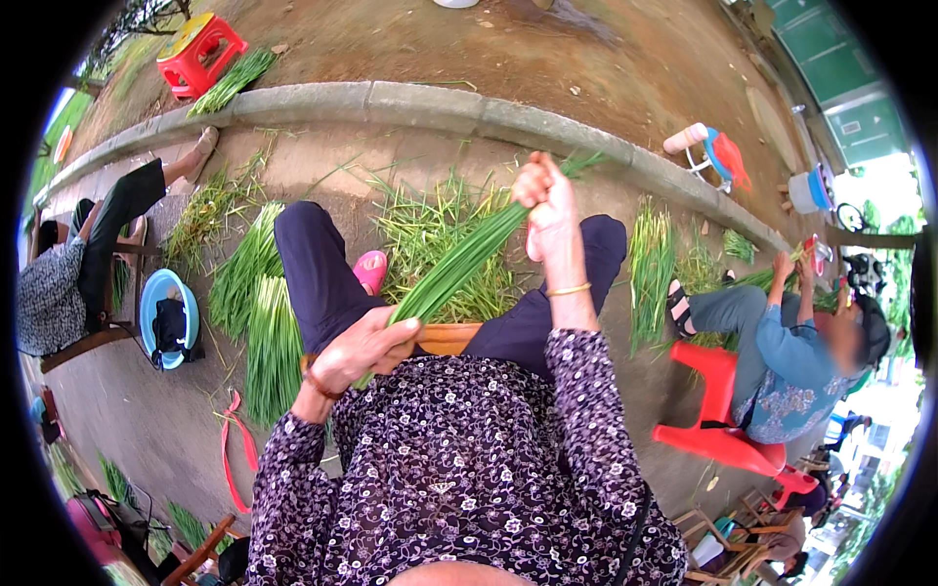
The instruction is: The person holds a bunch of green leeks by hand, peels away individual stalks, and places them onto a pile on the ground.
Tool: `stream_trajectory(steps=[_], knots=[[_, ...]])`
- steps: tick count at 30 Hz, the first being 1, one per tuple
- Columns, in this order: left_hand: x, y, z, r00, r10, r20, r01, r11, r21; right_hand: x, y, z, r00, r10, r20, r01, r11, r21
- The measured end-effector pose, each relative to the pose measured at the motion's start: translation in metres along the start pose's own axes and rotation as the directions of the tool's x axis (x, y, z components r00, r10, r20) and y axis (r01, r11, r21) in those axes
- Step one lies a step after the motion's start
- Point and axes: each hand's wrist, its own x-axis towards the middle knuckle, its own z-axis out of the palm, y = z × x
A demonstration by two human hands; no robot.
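Note:
A bunch of long, flat green chives [459,262] stretches slantwise across my lap. My left hand [363,352] closes round its lower left end, with the thumb along the stalks. Near the upper right end, my right hand [547,203] grips the same bunch, fingers curled, and a few tips stick out beyond it. Beneath the bunch, a loose heap of yellowish-green trimmings [445,210] covers the ground between my knees. Two thick piles of chives, one lower pile [278,347] and one upper pile [249,259], lie beside my left leg.
A blue basin [147,313] holding a black bag and a red strap [234,449] are to my left. More chives [650,264] lie right of my leg. A co-worker sits at the right by a red plastic chair [705,391]; another person sits far left. A stone kerb [420,103] crosses ahead.

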Motion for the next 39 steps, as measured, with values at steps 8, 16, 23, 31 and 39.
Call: stream_trajectory(steps=[8,16,23,31,39], knots=[[-0.044,-0.003,-0.014,0.986,0.017,-0.164,-0.025,0.999,-0.045,-0.01,-0.104,-0.015,0.967,-0.235,-0.096,0.248,0.958,0.145],[-0.07,-0.01,-0.04,0.934,0.039,-0.355,-0.091,0.987,-0.133,-0.068,-0.234,-0.021,0.793,-0.589,0.153,0.586,0.807,0.072],[-0.009,0.01,-0.025,0.928,0.31,-0.209,-0.373,0.798,-0.473,-0.089,-0.083,0.045,0.947,-0.301,-0.111,0.25,0.909,-0.332],[0.039,0.03,0.016,0.919,0.388,-0.063,-0.382,0.843,-0.38,-0.082,0.069,0.048,0.97,0.157,0.185,-0.001,0.766,-0.643],[0.041,-0.005,0.029,0.954,0.298,0.032,-0.283,0.932,-0.227,-0.076,0.091,0.065,0.942,0.23,0.246,-0.131,0.922,-0.364]])
